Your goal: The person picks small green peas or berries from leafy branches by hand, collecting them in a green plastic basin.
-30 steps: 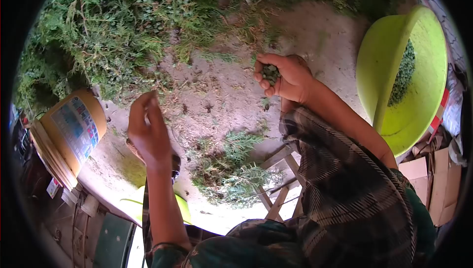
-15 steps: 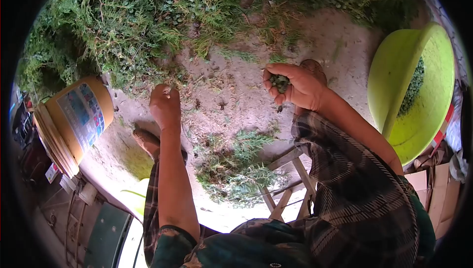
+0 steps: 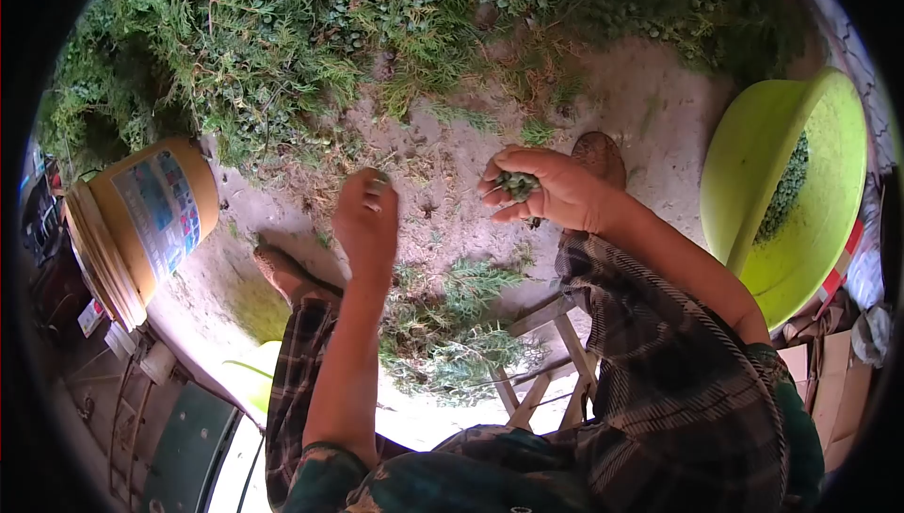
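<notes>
My right hand [image 3: 565,188] is cupped, palm up, around a handful of small green seed cones [image 3: 516,185], its fingers curled over them. Left of it and apart, my left hand [image 3: 365,226] is closed in a pinch. A small green bit shows at its fingertips and looks like one of the same cones. Beyond both hands spreads a heap of green conifer branches [image 3: 282,51] with cones among the leaves. A smaller pile of sprigs [image 3: 461,325] lies on the ground between my legs.
A lime-green basin [image 3: 833,221] with green cones [image 3: 789,188] inside stands at the right. At the left is a yellowish bucket [image 3: 193,188] with a printed label. Part of a wooden stool [image 3: 574,348] shows beneath me. Cardboard [image 3: 833,381] lies at the lower right.
My left hand has moved right, nearer to my right hand. My right hand has shifted slightly left and down, still holding the cones. The view has tilted a little.
</notes>
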Available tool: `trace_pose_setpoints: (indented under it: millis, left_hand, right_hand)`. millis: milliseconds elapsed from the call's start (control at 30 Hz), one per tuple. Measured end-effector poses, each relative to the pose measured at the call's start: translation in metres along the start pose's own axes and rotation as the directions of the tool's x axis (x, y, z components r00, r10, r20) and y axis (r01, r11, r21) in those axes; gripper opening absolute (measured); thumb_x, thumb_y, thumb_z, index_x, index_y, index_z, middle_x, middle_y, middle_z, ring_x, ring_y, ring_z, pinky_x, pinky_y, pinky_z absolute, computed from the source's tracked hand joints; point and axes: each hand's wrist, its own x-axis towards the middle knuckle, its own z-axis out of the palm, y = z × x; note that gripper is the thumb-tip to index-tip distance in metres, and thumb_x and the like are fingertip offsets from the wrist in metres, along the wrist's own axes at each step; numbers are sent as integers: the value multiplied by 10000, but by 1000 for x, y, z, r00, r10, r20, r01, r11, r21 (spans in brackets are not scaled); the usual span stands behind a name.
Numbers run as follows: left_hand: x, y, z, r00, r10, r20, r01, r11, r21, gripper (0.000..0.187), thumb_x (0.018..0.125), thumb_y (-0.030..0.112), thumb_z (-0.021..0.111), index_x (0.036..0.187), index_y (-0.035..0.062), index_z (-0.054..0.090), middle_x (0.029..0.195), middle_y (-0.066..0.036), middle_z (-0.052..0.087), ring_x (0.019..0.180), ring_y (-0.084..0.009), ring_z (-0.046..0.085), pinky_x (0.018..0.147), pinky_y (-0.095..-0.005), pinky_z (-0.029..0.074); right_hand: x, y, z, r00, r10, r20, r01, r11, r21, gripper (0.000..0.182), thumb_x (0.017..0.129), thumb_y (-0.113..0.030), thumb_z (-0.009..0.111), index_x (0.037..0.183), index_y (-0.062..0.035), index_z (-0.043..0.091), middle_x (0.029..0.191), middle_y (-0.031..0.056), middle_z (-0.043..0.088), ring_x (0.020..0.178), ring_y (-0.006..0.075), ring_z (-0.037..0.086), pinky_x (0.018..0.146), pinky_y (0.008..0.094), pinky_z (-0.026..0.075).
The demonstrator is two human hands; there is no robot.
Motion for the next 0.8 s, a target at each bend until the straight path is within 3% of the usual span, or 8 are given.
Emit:
trace_pose_setpoints:
  millis: [100, 233, 267, 367, 500, 567, 700, 800]
  left_hand:
    - [-23, 56, -3, 927, 109, 359, 34, 929, -368, 203, 834, 86, 618, 1025, 20, 610, 806, -61, 632, 679, -98, 573, 584, -235, 461]
    - [27, 20, 8, 998, 35, 43, -36, 999, 30, 158, 868, 123, 579, 972, 28, 651, 838, -99, 670, 671, -149, 603, 593, -283, 478]
    - [44, 11, 11, 988, 153, -24, -151, 986, 71, 140, 820, 55, 601, 946, 20, 648, 842, -175, 661, 686, -247, 640, 580, -326, 493]
    - [78, -12, 24, 937, 349, -26, -319, 883, 344, 155, 820, 104, 600, 954, 39, 644, 832, -143, 635, 661, -244, 613, 611, -336, 484]
    - [84, -10, 25, 919, 395, 12, -372, 855, 362, 165, 795, 102, 616, 948, 47, 641, 830, -142, 622, 683, -269, 611, 631, -357, 485]
    - [66, 5, 23, 993, 113, -39, -109, 990, 91, 133, 767, 92, 626, 899, 81, 630, 867, -170, 599, 745, -342, 588, 630, -416, 480]
    - [54, 0, 47, 960, 279, -20, -277, 958, 73, 100, 766, 92, 624, 863, 69, 617, 843, -159, 599, 731, -331, 591, 617, -421, 478]
    - [60, 2, 55, 950, 313, -11, -291, 895, 337, 121, 774, 65, 605, 895, 65, 604, 815, -150, 603, 677, -299, 586, 613, -387, 481]
  right_hand:
    - [5, 5, 4, 998, 59, 36, -62, 995, 73, 297, 932, -281, 480, 999, -18, 599, 968, 127, 616, 897, 208, 607, 749, 446, 550]
    - [7, 7, 0, 982, 109, 153, -129, 983, 133, 293, 914, -278, 494, 934, -6, 602, 901, 112, 625, 791, 218, 614, 729, 450, 552]
    - [6, 7, -3, 978, 100, 183, -126, 982, 138, 291, 911, -273, 496, 924, -1, 600, 878, 112, 624, 771, 214, 615, 671, 425, 559]
    - [5, 4, -3, 979, 87, 187, -112, 986, 126, 280, 904, -263, 501, 906, 1, 596, 850, 111, 621, 745, 206, 616, 586, 389, 563]
    - [2, 1, 1, 990, 77, 120, -85, 994, 62, 263, 895, -259, 514, 898, -8, 594, 840, 108, 617, 735, 204, 617, 566, 379, 559]
    - [3, 1, 0, 992, 73, 104, -81, 994, 70, 272, 908, -260, 500, 900, -2, 589, 848, 116, 613, 734, 199, 621, 556, 369, 560]
    - [3, 3, -2, 994, 72, 81, -79, 994, 78, 277, 920, -263, 489, 914, -4, 587, 863, 117, 613, 768, 201, 631, 598, 381, 564]
    - [0, 2, 3, 999, 49, 19, -50, 996, 68, 275, 918, -263, 492, 930, -7, 591, 885, 112, 618, 798, 215, 631, 674, 400, 562]
